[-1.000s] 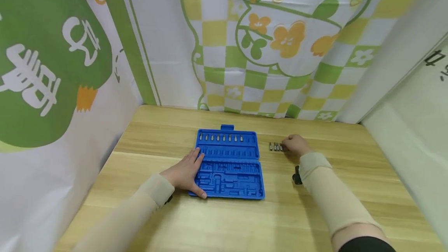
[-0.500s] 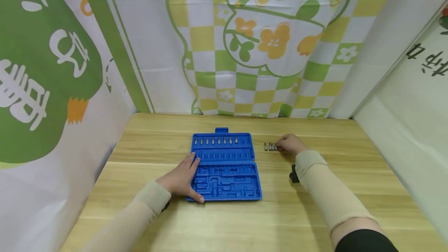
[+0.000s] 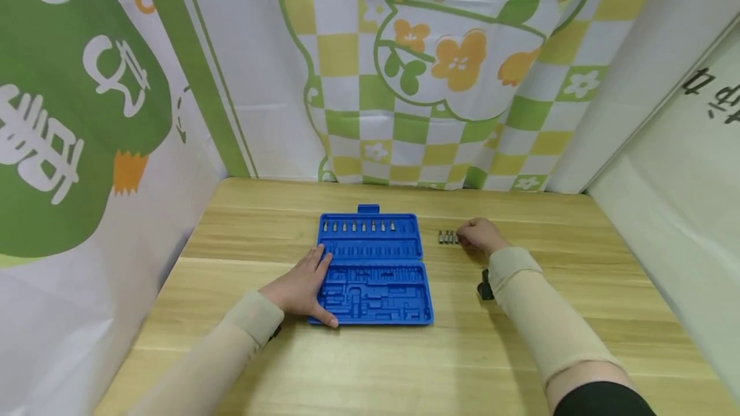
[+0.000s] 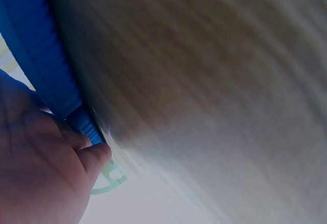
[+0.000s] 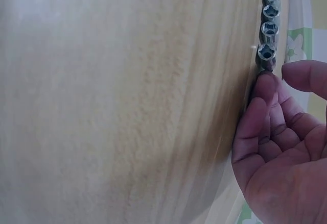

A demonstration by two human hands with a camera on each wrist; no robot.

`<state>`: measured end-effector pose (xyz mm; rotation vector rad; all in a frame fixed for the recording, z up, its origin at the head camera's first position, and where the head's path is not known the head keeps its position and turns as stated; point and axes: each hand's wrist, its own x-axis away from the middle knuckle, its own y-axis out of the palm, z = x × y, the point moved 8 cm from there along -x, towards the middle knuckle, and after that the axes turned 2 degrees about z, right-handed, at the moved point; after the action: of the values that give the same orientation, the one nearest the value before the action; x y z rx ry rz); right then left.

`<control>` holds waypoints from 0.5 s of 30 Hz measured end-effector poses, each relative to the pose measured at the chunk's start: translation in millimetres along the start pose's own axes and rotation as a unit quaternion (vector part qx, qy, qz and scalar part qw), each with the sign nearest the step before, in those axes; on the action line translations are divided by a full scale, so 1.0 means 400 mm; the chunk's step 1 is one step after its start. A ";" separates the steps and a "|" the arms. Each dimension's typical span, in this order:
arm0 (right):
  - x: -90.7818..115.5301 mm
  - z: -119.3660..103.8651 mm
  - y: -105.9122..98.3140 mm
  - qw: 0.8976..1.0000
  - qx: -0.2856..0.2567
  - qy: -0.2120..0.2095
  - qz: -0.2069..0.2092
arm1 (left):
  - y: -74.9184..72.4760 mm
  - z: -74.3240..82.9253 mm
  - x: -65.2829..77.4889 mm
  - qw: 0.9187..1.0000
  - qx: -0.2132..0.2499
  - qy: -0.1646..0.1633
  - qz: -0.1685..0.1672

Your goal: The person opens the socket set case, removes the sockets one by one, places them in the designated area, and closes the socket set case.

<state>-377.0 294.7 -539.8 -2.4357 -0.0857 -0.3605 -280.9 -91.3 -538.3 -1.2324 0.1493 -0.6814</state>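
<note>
An opened blue plastic tool case (image 3: 399, 308) lies flat on the table, its moulded slots facing up. My left hand (image 3: 299, 284) rests spread along the left side of the case, thumb at its front corner; the left wrist view shows fingers (image 4: 94, 157) against the blue edge. Several small metal sockets (image 3: 354, 226) fill part of the top row of slots. Right of the case, a short row of loose sockets (image 3: 446, 237) stands on the wood. My right hand (image 3: 482, 236) touches the row's right end with its fingertips, thumb apart from the sockets (image 5: 267, 54) in the right wrist view.
The light wood table (image 3: 370, 377) reaches back to a green and yellow checked cloth (image 3: 405, 127). Printed sheets hang at the left (image 3: 87, 114) and pale fabric (image 3: 682, 210) at the right. A dark wrist camera (image 3: 485, 287) sits under the right sleeve.
The loose sockets, unevenly spaced earlier, now stand close together in an even row. My right hand stays at their right end, and my left hand stays on the case. The head view has shifted slightly.
</note>
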 end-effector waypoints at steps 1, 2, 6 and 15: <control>0.000 -0.001 0.001 1.000 -0.005 0.002 0.000 | -0.001 0.000 0.000 1.000 0.001 -0.001 0.001; 0.000 -0.002 0.002 1.000 -0.009 0.004 0.000 | -0.001 -0.001 0.000 1.000 0.001 -0.002 0.000; 0.000 -0.006 0.007 1.000 -0.007 0.004 -0.002 | -0.003 0.002 0.000 1.000 0.004 -0.004 -0.002; -0.011 -0.005 0.015 1.000 -0.001 -0.005 -0.005 | -0.005 0.002 0.001 1.000 -0.001 -0.004 -0.004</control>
<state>-380.8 288.7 -543.2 -2.4406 -0.1017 -0.3530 -281.0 -91.2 -536.0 -1.2380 0.1394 -0.6830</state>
